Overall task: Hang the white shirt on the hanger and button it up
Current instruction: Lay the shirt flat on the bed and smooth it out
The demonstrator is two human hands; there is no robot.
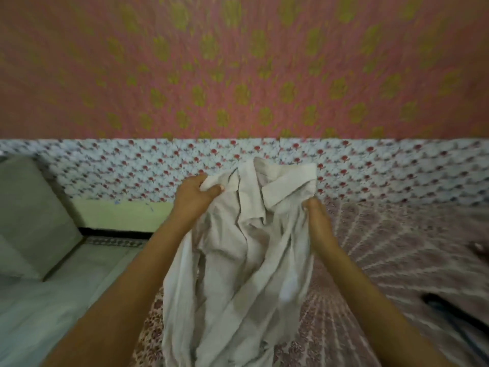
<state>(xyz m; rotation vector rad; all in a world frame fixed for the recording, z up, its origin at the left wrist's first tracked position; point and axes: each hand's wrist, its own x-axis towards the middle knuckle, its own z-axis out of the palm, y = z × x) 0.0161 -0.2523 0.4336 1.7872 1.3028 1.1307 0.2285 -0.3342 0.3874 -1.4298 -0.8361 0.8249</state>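
Note:
The white shirt (248, 250) hangs crumpled in front of me, collar at the top, its body drooping down over the patterned bed cover. My left hand (197, 193) grips the shirt's left shoulder with thumb and fingers curled round the cloth. My right hand (316, 221) holds the shirt's right side just below the collar, fingers bunched in the fabric. A dark curved object (449, 309) lies at the right edge of the bed; it may be the hanger, but blur hides its shape.
A pink-patterned bed cover (397, 247) spreads under and right of the shirt. A grey cushion (31, 221) stands at the left on a pale sheet (53, 300). Behind is a floral cloth band (105, 168) below a pink wall hanging (238, 62).

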